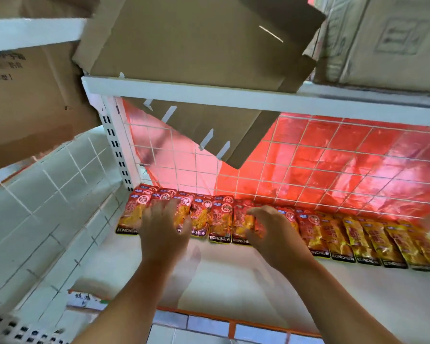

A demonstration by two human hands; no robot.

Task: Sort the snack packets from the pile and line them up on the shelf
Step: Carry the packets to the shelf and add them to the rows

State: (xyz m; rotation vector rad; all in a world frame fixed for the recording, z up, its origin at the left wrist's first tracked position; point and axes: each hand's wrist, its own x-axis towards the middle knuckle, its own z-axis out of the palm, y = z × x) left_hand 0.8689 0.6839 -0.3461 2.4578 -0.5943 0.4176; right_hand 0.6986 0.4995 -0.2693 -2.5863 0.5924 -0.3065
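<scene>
Our white shelf (233, 281) spreads wide below a brown cardboard sheet (196, 40) that sags from the tier above, in front of the wire grid back (308, 170). The snack packets (345, 239) lie in one overlapping row along the shelf's far edge. Our left hand (164, 227) lies on the left packets, fingers spread and straight. Our right hand (273, 229) arches curled fingers over the middle ones; we cannot tell whether it grips one.
</scene>
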